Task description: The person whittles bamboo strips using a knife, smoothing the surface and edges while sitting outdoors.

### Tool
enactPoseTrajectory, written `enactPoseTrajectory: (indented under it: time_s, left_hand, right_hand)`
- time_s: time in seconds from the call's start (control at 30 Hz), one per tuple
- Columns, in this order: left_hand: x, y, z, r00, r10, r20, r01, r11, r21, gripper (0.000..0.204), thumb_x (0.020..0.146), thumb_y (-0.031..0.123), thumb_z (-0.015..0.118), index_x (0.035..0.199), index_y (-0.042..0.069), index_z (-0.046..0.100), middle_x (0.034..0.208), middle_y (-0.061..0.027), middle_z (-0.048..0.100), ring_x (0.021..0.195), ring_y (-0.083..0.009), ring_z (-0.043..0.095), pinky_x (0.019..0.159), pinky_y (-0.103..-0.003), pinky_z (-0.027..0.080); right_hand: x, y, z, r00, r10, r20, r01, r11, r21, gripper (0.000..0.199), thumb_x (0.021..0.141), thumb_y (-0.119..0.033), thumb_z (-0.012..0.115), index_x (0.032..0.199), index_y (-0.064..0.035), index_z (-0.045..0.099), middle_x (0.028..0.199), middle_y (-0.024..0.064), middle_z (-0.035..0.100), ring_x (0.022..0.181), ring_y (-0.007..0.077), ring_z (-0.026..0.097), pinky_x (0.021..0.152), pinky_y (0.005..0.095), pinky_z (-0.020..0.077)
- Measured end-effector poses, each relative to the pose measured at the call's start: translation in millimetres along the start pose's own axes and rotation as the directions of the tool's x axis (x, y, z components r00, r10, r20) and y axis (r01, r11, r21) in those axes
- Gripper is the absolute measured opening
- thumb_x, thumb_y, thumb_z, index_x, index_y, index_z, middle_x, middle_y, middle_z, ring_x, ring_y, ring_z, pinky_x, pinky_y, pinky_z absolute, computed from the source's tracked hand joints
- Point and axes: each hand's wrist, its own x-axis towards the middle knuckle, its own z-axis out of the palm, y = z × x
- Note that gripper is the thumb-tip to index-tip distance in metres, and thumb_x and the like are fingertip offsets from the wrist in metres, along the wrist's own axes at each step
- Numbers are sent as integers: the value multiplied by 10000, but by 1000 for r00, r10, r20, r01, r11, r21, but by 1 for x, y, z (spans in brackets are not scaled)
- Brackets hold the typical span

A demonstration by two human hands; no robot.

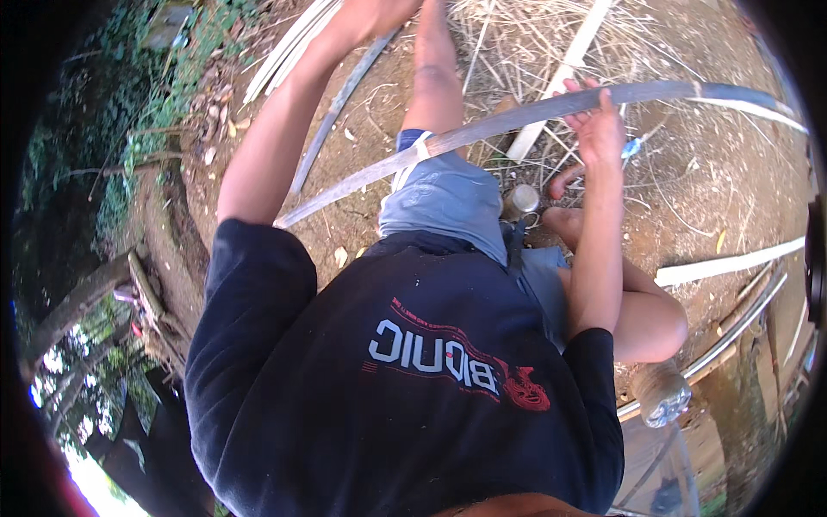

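A long, dark grey bamboo strip (491, 127) crosses over my thigh, curving from the lower left to the far right. Pale bands circle it at two places. My right hand (599, 125) grips it right of the middle, with fingers behind and thumb in front. At the top edge is my left hand (379, 12), stretched far forward beside my lower leg. Its fingers lie mostly outside the picture, so what they hold is hidden. Below that hand, a second grey strip (338, 116) rests on the ground, close to a bundle of pale split strips (291, 45).
Thin shavings (650, 52) litter the ground ahead, with a flat pale slat (564, 77) among them. A small cylindrical container (520, 202) stands between my legs. To the right lie a pale slat (732, 263) and a clear plastic bottle (663, 396). Green plants (95, 129) border the left.
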Motion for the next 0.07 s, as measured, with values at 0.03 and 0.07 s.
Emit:
enactPoseTrajectory:
  time_s: [0.03, 0.07]
  left_hand:
    - [-50, -34, 1, 995, -72, 71, 64, 992, 105, 481, 947, 386, 536, 1315, 78, 569, 1327, -215, 552, 1308, -313, 465, 1088, -386, 344]
    - [-65, -42, -3, 991, -112, 69, 104, 988, 114, 481, 947, 386, 536, 1315, 78, 569, 1327, -215, 552, 1308, -313, 465, 1088, -386, 344]
  right_hand:
    - [-4, 0, 12, 1000, 6, 7, -6, 1000, -11, 478, 1058, -336, 222, 1339, 24, 365, 1239, 267, 578, 1135, 387, 593, 1019, 503, 454]
    - [-7, -3, 18, 999, 19, 31, -17, 999, -41, 487, 1058, -352, 216, 1349, 9, 363, 1262, 268, 562, 1160, 376, 580, 1031, 503, 445]
